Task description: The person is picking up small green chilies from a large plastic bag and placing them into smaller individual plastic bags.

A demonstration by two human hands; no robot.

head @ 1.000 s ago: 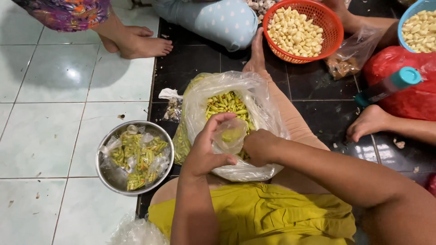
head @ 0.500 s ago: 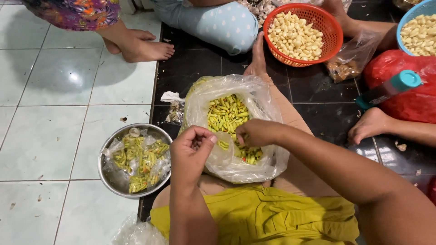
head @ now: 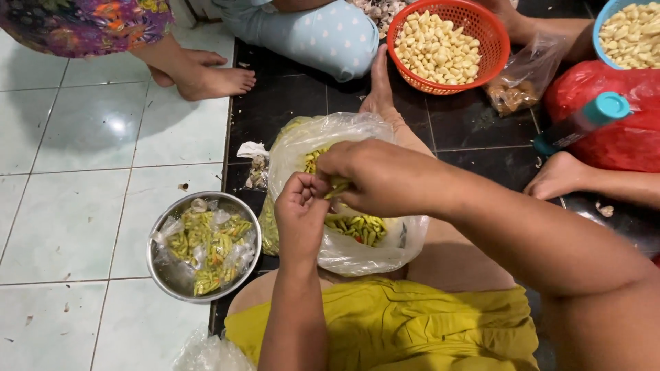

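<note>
A clear plastic bag (head: pixel 385 240) of green chilies (head: pixel 357 227) rests on my lap. My right hand (head: pixel 375 180) hovers over its mouth, pinching a few green chilies (head: pixel 337 187) in its fingertips. My left hand (head: pixel 300 214) is curled into a loose fist right against them, fingertips touching the same chilies. What lies inside the left fist is hidden. A steel bowl (head: pixel 159 264) to my left on the floor holds several small clear packets of chilies (head: pixel 206 240).
A red basket (head: pixel 491 27) of peeled garlic cloves stands at the back, with a blue bowl (head: pixel 605 17) of cloves and a red bag (head: pixel 629 130) to the right. Other people's feet (head: pixel 206 79) and legs sit around. A teal-capped bottle (head: pixel 581 124) lies at right.
A second ago both hands held a small clear packet over the bag. The right hand then dipped into the bag. Now it is raised with chilies and the left hand has closed in on it.
</note>
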